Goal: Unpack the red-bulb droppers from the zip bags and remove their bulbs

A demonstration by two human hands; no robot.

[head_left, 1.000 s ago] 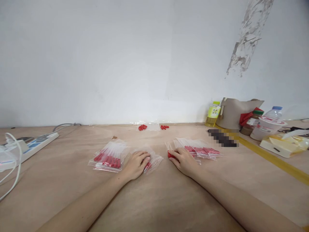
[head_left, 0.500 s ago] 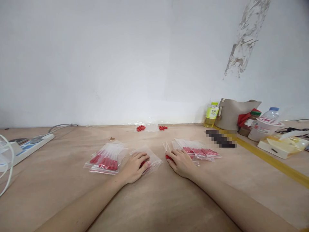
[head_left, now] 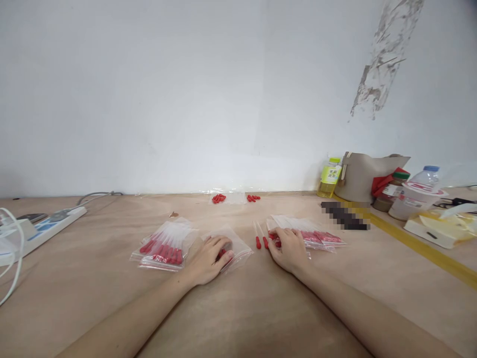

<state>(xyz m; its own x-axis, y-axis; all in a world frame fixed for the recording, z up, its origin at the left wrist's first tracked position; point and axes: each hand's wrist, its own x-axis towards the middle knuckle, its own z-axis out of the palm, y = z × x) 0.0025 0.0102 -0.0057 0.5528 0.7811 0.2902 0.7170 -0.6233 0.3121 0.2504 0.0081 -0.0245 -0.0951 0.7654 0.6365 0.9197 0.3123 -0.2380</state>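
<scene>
My left hand [head_left: 209, 257] lies with fingers flat and spread on a clear zip bag [head_left: 238, 246] with red-tipped pieces inside, pressing it to the brown table [head_left: 238, 308]. Left of it is a pile of filled clear bags [head_left: 166, 242] showing red tips. My right hand [head_left: 289, 247] rests palm down at the near end of another spread of filled bags [head_left: 309, 234], fingers curled over red tips. Two loose red-tipped droppers [head_left: 261, 237] lie on the table just left of that hand, apart from it.
Small red caps [head_left: 219, 198] and more caps [head_left: 252, 198] lie by the wall at the back. A power strip [head_left: 48, 223] with white cables sits at the left. At the right stand a yellow bottle [head_left: 328, 176], a beige bag [head_left: 367, 174], a water bottle [head_left: 417, 191] and a tissue pack [head_left: 441, 223].
My right hand has shifted right onto the bags, uncovering two loose droppers it was on before. My left hand stays on its bag.
</scene>
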